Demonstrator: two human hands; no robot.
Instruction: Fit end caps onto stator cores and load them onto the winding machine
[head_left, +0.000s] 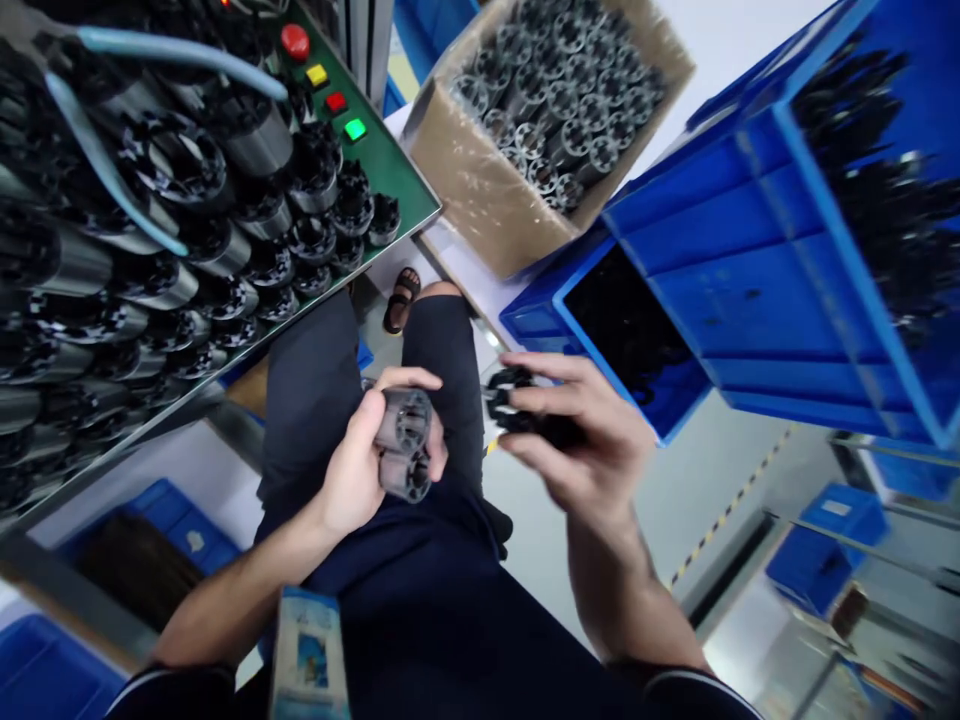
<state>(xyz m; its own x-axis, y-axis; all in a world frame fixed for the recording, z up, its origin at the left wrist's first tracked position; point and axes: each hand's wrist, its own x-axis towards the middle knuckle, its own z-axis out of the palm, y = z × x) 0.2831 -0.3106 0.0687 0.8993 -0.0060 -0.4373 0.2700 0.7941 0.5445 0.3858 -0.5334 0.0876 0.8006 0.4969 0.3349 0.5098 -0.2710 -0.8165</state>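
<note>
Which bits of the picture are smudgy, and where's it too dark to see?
In the head view, the tubes at far left look smeared, and the blue box at lower right is soft; in the head view, the blue bin by the right hand is too dark inside to tell things apart; in that view, the black piece in that hand looks murky.

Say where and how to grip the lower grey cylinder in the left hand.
Grip the lower cylinder by its rounded outer wall, probably from the picture's lower edge: that flank looks exposed, while the upper cylinder crowds the opposite side and the left hand cradles both.
</note>
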